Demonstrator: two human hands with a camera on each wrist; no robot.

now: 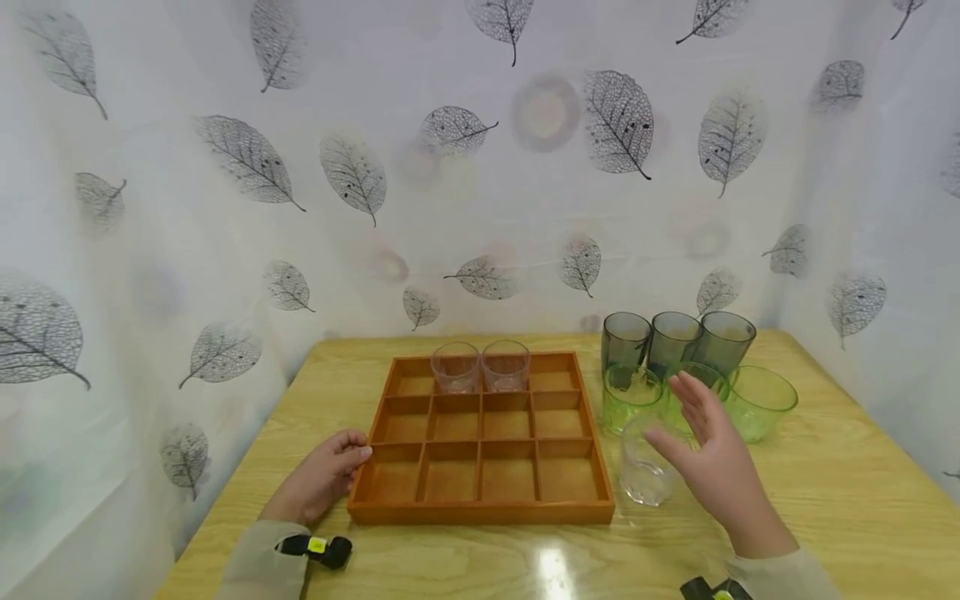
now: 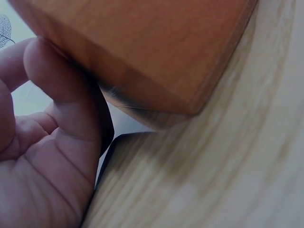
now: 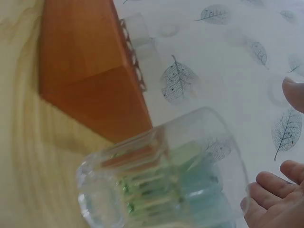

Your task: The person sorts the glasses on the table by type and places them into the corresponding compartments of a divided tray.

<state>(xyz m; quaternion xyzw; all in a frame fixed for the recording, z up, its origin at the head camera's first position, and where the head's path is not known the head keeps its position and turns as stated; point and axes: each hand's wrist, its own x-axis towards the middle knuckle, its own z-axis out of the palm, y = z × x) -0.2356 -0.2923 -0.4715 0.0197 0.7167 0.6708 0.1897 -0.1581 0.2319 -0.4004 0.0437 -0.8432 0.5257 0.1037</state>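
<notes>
A wooden divided tray (image 1: 480, 512) lies on the table, its left edge held by my left hand (image 1: 322, 475), with the thumb at the rim. In the left wrist view, the curled fingers (image 2: 61, 80) meet the tray's side (image 2: 142, 52). Two clear glasses (image 1: 456, 371) (image 1: 506, 371) stand in the middle compartments of the back row. Right of the tray, another clear glass (image 1: 645, 479) stands upright on the table. My right hand (image 1: 712, 462) is beside that glass, thumb and fingers spread apart. The right wrist view shows fingertips (image 3: 254, 199) near its rim; contact cannot be told.
Behind the lone clear glass stand three green glasses (image 1: 761, 408) in a row. Three dark grey glasses (image 1: 626, 337) stand behind those. A white leaf-patterned curtain (image 1: 480, 208) hangs along the back and sides of the wooden table (image 1: 420, 558).
</notes>
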